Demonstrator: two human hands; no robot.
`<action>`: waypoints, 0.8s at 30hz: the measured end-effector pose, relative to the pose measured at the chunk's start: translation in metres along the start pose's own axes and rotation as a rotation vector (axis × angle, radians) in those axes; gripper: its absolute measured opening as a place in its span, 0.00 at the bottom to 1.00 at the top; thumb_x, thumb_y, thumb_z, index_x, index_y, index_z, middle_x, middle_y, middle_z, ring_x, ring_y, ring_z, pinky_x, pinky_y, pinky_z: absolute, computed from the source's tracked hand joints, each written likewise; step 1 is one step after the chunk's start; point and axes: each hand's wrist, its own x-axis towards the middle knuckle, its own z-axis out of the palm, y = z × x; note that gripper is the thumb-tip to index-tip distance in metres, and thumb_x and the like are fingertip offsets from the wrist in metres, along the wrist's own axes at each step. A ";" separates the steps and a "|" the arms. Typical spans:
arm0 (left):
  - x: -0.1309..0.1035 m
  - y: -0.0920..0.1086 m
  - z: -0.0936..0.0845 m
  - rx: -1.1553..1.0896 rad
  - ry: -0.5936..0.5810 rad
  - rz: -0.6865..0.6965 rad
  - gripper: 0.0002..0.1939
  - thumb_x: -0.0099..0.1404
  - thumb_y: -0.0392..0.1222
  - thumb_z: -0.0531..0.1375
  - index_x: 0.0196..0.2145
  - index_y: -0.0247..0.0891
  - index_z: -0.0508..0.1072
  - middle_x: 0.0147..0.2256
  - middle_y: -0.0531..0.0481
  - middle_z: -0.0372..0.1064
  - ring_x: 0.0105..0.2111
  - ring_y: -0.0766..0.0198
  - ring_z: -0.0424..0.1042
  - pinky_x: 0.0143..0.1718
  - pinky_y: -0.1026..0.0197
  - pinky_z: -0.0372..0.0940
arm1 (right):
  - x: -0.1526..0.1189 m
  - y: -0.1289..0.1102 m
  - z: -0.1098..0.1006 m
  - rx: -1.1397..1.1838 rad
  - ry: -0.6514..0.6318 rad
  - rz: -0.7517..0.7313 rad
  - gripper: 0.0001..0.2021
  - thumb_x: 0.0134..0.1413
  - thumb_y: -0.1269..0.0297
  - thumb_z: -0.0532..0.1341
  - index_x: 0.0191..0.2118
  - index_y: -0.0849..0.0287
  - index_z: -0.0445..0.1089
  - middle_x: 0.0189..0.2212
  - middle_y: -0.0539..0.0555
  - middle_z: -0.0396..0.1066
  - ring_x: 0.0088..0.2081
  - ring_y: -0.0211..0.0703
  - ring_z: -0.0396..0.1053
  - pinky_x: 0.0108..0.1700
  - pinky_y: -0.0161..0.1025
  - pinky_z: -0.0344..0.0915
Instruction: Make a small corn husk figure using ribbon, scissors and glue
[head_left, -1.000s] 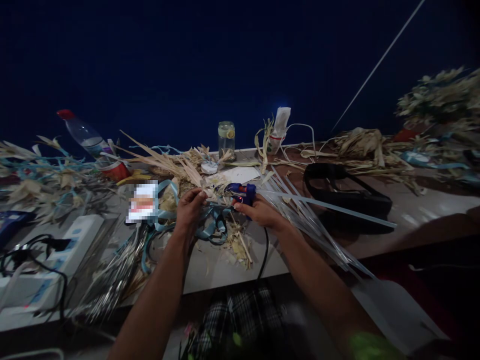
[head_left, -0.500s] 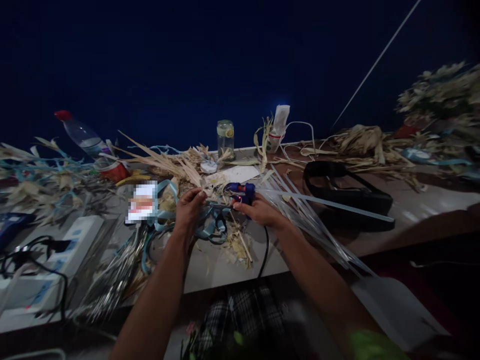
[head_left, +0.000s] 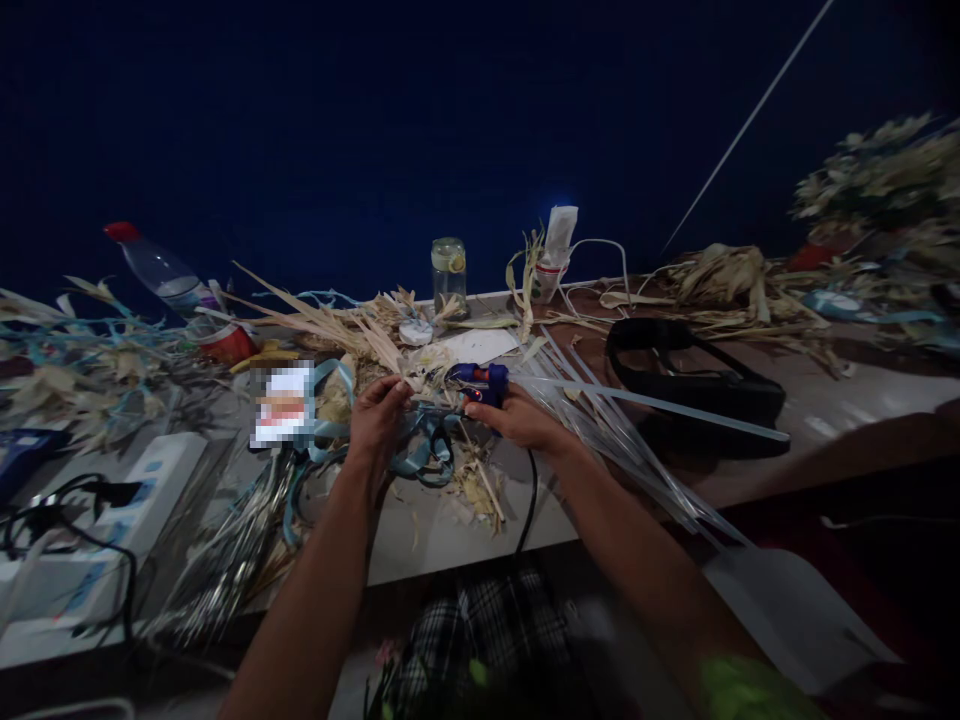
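My right hand is wrapped round a blue glue gun, its nozzle pointing left. A long translucent glue stick runs out of the gun's back to the right. Close to the nozzle, my left hand pinches a small pale piece of corn husk; its exact shape is too small to make out. Light blue ribbon lies on the table beneath and between the hands. A black cord hangs below the gun toward the table's front edge.
Loose glue sticks and a black strapped headset lie on the right. A jar and a cup stand at the back. Metal wires and a power strip are on the left, with dried husks behind.
Both hands stay almost in place, the gun still near the pinched husk piece. The whole view has shifted very slightly.
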 end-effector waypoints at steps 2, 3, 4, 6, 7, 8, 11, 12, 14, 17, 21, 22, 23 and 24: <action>0.000 0.001 0.001 0.004 0.008 0.005 0.14 0.41 0.41 0.69 0.27 0.34 0.72 0.21 0.53 0.68 0.20 0.73 0.63 0.22 0.70 0.57 | 0.000 0.000 0.000 0.032 -0.006 -0.002 0.15 0.47 0.54 0.59 0.34 0.62 0.71 0.25 0.51 0.69 0.31 0.39 0.65 0.37 0.38 0.62; -0.001 0.001 0.002 0.009 0.010 0.005 0.15 0.40 0.41 0.69 0.26 0.34 0.72 0.21 0.53 0.68 0.20 0.73 0.63 0.22 0.69 0.57 | 0.000 0.000 0.000 0.052 -0.004 -0.006 0.15 0.47 0.54 0.60 0.34 0.62 0.71 0.25 0.51 0.68 0.30 0.39 0.65 0.36 0.38 0.62; -0.001 0.002 0.002 0.015 0.007 0.003 0.15 0.40 0.42 0.69 0.26 0.34 0.72 0.21 0.53 0.68 0.20 0.73 0.63 0.22 0.69 0.57 | 0.000 0.000 0.000 0.068 -0.003 -0.009 0.15 0.46 0.54 0.60 0.34 0.62 0.71 0.25 0.51 0.68 0.31 0.39 0.65 0.36 0.37 0.63; -0.002 0.003 0.003 0.024 -0.014 -0.001 0.15 0.40 0.42 0.69 0.26 0.34 0.72 0.21 0.53 0.67 0.20 0.73 0.62 0.22 0.69 0.56 | 0.001 0.000 0.000 0.089 0.010 0.002 0.15 0.46 0.55 0.60 0.35 0.62 0.71 0.26 0.51 0.69 0.31 0.39 0.65 0.34 0.37 0.63; -0.002 0.003 0.003 0.028 -0.031 -0.004 0.15 0.41 0.42 0.68 0.26 0.34 0.72 0.21 0.53 0.67 0.20 0.73 0.62 0.22 0.69 0.56 | 0.001 0.000 0.000 0.105 0.018 0.018 0.15 0.46 0.55 0.61 0.35 0.62 0.71 0.28 0.52 0.69 0.31 0.39 0.65 0.33 0.36 0.62; -0.003 0.003 0.004 0.028 -0.047 -0.008 0.14 0.41 0.42 0.68 0.26 0.34 0.72 0.21 0.53 0.66 0.20 0.73 0.62 0.21 0.69 0.56 | 0.001 0.001 0.000 0.130 0.025 0.039 0.15 0.45 0.55 0.61 0.36 0.61 0.71 0.29 0.52 0.70 0.30 0.38 0.65 0.32 0.36 0.62; -0.005 0.005 0.005 -0.001 -0.073 -0.009 0.12 0.42 0.42 0.67 0.25 0.35 0.71 0.21 0.53 0.65 0.20 0.73 0.61 0.22 0.69 0.56 | 0.000 0.002 -0.001 0.272 0.044 0.073 0.16 0.45 0.54 0.61 0.38 0.60 0.70 0.30 0.52 0.69 0.26 0.34 0.62 0.28 0.34 0.60; -0.005 0.006 0.006 -0.025 -0.077 -0.011 0.12 0.42 0.41 0.68 0.25 0.36 0.71 0.22 0.54 0.65 0.21 0.73 0.61 0.23 0.69 0.57 | 0.000 0.002 -0.001 0.331 0.049 0.057 0.17 0.45 0.54 0.61 0.38 0.60 0.70 0.30 0.52 0.69 0.25 0.33 0.61 0.27 0.34 0.59; -0.006 0.006 0.006 -0.080 -0.081 -0.021 0.12 0.41 0.40 0.68 0.25 0.36 0.70 0.23 0.54 0.65 0.22 0.73 0.62 0.23 0.69 0.57 | -0.001 0.001 -0.002 0.450 0.053 0.004 0.17 0.45 0.54 0.62 0.39 0.60 0.69 0.28 0.50 0.68 0.23 0.31 0.58 0.27 0.33 0.57; -0.005 0.007 0.007 -0.120 -0.076 -0.056 0.13 0.40 0.38 0.68 0.25 0.37 0.70 0.23 0.54 0.65 0.23 0.73 0.62 0.23 0.69 0.57 | -0.001 -0.002 -0.003 0.603 0.052 -0.015 0.17 0.44 0.56 0.63 0.38 0.61 0.69 0.22 0.48 0.64 0.22 0.30 0.56 0.26 0.33 0.55; -0.004 0.006 0.005 -0.133 -0.070 -0.065 0.12 0.42 0.38 0.68 0.26 0.38 0.70 0.23 0.55 0.65 0.22 0.74 0.61 0.23 0.69 0.57 | 0.003 -0.002 -0.003 0.757 0.074 0.065 0.14 0.44 0.56 0.61 0.33 0.62 0.67 0.16 0.45 0.58 0.19 0.30 0.54 0.25 0.33 0.55; -0.004 0.006 0.004 -0.135 -0.079 -0.062 0.12 0.43 0.38 0.67 0.26 0.38 0.70 0.23 0.55 0.65 0.22 0.74 0.61 0.24 0.69 0.57 | 0.004 -0.001 -0.003 0.799 0.083 0.084 0.13 0.44 0.56 0.61 0.32 0.61 0.66 0.16 0.45 0.57 0.18 0.30 0.53 0.24 0.33 0.55; -0.005 0.006 0.004 -0.135 -0.091 -0.057 0.11 0.44 0.38 0.67 0.26 0.38 0.69 0.24 0.56 0.65 0.22 0.74 0.61 0.24 0.69 0.57 | 0.006 0.001 -0.003 0.839 0.094 0.103 0.12 0.43 0.57 0.61 0.32 0.61 0.66 0.15 0.44 0.57 0.17 0.30 0.53 0.24 0.33 0.55; -0.005 0.006 0.003 -0.131 -0.106 -0.054 0.10 0.45 0.38 0.67 0.26 0.38 0.69 0.24 0.56 0.65 0.22 0.75 0.61 0.25 0.69 0.57 | 0.008 0.003 -0.004 0.871 0.102 0.127 0.12 0.42 0.57 0.61 0.31 0.60 0.65 0.15 0.44 0.57 0.17 0.30 0.52 0.23 0.33 0.55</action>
